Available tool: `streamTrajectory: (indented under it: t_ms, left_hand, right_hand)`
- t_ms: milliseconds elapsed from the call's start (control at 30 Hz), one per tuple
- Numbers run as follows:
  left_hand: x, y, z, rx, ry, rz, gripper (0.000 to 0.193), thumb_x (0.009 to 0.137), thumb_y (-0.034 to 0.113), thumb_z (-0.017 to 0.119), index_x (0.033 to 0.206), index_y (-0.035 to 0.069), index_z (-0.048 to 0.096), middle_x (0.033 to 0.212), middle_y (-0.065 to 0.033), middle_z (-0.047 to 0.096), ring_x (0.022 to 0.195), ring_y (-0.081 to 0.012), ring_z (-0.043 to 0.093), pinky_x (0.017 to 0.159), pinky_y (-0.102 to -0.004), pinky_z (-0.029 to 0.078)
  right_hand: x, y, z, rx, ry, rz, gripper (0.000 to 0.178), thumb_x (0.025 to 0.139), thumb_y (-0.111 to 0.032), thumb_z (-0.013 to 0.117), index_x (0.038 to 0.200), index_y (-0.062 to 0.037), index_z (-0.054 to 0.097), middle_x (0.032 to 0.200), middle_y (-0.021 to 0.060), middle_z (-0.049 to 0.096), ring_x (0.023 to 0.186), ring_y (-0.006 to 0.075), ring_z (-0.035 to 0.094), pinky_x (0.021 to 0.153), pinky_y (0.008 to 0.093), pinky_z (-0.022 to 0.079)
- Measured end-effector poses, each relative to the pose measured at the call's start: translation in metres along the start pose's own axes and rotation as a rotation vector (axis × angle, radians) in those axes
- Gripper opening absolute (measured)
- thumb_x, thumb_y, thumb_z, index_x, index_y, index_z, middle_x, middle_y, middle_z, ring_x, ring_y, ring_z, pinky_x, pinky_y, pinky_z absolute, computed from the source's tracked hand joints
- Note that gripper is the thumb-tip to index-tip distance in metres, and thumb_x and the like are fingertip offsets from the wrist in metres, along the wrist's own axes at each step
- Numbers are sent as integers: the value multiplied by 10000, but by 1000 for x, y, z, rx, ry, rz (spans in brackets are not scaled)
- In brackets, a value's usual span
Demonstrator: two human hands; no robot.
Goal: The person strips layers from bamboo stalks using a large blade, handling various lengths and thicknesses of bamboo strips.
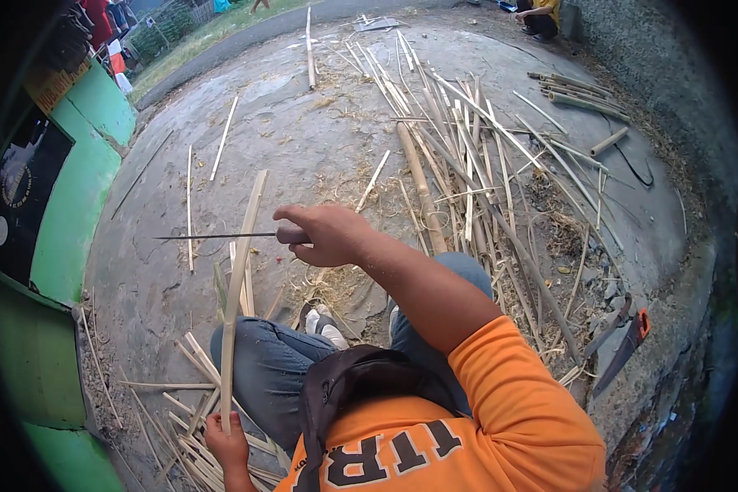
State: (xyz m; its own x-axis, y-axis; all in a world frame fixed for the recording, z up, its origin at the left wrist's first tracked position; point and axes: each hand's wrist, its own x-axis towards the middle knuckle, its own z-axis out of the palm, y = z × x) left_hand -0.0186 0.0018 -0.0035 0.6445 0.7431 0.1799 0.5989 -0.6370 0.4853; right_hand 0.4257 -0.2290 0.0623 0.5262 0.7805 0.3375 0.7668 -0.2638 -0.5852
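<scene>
My left hand (pixel 227 447) grips the lower end of a long, flat bamboo strip (pixel 236 303), which slants up and away past my left knee. In front of me my right hand (pixel 326 235) is closed round the handle of a knife (pixel 221 237). Its thin blade points left and passes across the strip's upper part; whether the two touch I cannot tell. Below my left hand lies a heap of split bamboo strips (pixel 190 451), partly hidden by my leg.
To the right spreads a big pile of bamboo strips and poles (pixel 467 156). A handsaw (pixel 623 353) with an orange handle lies by the right wall (pixel 664 74). Short bamboo poles (pixel 578 92) are stacked farther back. A green wall (pixel 82 205) stands left; another person (pixel 541 18) sits far right.
</scene>
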Motion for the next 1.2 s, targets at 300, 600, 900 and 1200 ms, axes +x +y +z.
streamTrajectory:
  t_ms: [300, 600, 900, 1200]
  left_hand:
    - [6, -29, 6, -232, -328, -358, 545, 1065, 541, 578, 944, 10, 597, 604, -70, 581, 514, -164, 584, 507, -340, 466]
    - [3, -54, 2, -265, -448, -349, 623, 1026, 668, 549, 903, 60, 602, 591, 9, 481, 488, -79, 450, 482, -274, 369]
    - [5, 14, 12, -222, -142, -106, 469, 1028, 433, 697, 888, -4, 602, 699, -56, 597, 661, -164, 553, 632, -377, 468]
    - [21, 35, 15, 222, -63, 98, 524, 1045, 494, 604, 887, -5, 588, 759, -247, 643, 757, -507, 635, 670, -556, 468]
  right_hand:
    - [-1, 10, 17, -136, -114, 37, 368, 806, -339, 756, 1096, -116, 716, 937, 158, 748, 908, 381, 728, 806, 511, 585]
    - [-11, 9, 39, -27, -155, 135, 289, 816, -305, 759, 946, -76, 641, 879, 142, 729, 866, 388, 716, 761, 529, 558]
    - [-26, -27, 67, -176, -319, -39, 210, 771, -233, 709, 951, -125, 701, 845, 145, 736, 831, 383, 740, 703, 526, 577]
    - [-15, 12, 101, -102, -353, 243, 214, 814, -256, 712, 1001, -162, 756, 955, 140, 760, 936, 369, 740, 792, 498, 597]
